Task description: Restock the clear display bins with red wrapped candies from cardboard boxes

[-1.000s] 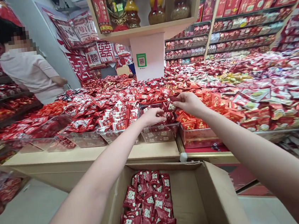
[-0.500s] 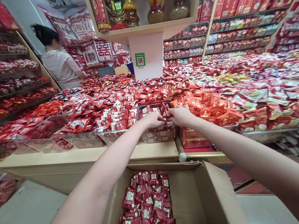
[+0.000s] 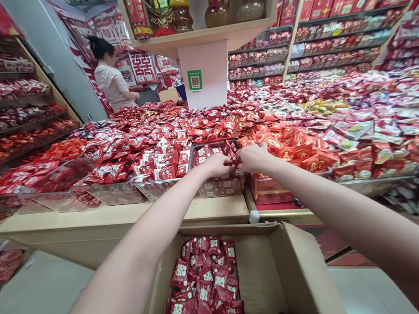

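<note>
At the display's front edge stands a clear plastic bin (image 3: 220, 187) filled with dark red wrapped candies (image 3: 202, 153) bearing white marks. Over its right half are both my hands, close together. My left hand (image 3: 216, 166) has its fingers curled and pressed onto a candy in the top layer. Facing it at the bin's right edge, my right hand (image 3: 254, 159) is closed on a red candy (image 3: 232, 152); its fingertips are partly hidden. Below my arms, an open cardboard box (image 3: 261, 271) holds a heap of similar red candies (image 3: 203, 282) on its left side.
Orange-red packets (image 3: 294, 143) lie right of the bin, and white-and-red packets (image 3: 165, 160) left of it. A wooden ledge (image 3: 126, 215) runs in front. Above stands a white post (image 3: 206, 72) with a shelf. A person (image 3: 113, 79) stands at the back left.
My hands stay at the same bin, their fingers shifting slightly among the candies. The person at the back has moved to the right. The view has tilted a little.
</note>
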`<action>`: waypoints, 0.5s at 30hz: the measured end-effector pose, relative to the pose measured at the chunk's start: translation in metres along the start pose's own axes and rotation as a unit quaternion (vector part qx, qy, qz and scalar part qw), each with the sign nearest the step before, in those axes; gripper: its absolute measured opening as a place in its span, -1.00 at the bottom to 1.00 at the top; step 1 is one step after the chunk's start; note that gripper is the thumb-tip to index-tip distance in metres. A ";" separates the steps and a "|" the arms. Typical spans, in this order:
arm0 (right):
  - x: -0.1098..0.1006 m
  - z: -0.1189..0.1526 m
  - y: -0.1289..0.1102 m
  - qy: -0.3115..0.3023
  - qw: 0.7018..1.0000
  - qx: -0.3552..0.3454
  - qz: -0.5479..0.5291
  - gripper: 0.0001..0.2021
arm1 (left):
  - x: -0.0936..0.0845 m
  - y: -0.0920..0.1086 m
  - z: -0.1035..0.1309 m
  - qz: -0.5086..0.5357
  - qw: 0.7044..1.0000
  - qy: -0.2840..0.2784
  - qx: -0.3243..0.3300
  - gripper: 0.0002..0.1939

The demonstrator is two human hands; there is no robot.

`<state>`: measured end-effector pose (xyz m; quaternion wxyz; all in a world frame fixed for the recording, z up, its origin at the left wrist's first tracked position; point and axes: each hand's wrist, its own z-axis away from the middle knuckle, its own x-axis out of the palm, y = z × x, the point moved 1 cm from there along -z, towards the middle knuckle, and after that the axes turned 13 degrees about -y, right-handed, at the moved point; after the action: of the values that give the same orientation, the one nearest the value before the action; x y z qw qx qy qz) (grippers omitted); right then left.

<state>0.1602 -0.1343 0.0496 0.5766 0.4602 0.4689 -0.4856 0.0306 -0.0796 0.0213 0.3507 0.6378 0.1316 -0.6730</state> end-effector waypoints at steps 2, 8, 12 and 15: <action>-0.006 0.012 0.003 0.056 0.998 0.007 -0.030 -0.73 | 0.001 0.002 0.001 -0.001 1.000 0.001 -0.001 -0.76; 0.054 0.095 -0.023 -0.004 0.957 -0.189 -0.219 -0.79 | -0.009 0.012 0.013 0.011 0.999 0.053 0.001 -0.51; 0.168 0.158 -0.056 -0.297 0.905 -0.213 -0.219 -0.66 | 0.000 0.029 0.054 0.011 0.986 0.161 0.048 -0.64; 0.237 0.178 -0.066 -0.414 0.885 -0.143 -0.161 -0.69 | 0.052 0.047 0.105 0.070 0.979 0.152 0.117 -0.72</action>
<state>0.1329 -0.3473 -0.1650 0.6914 0.0483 0.3196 -0.6462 -0.0170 -0.1949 0.0002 0.2961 0.7767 0.0583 -0.5528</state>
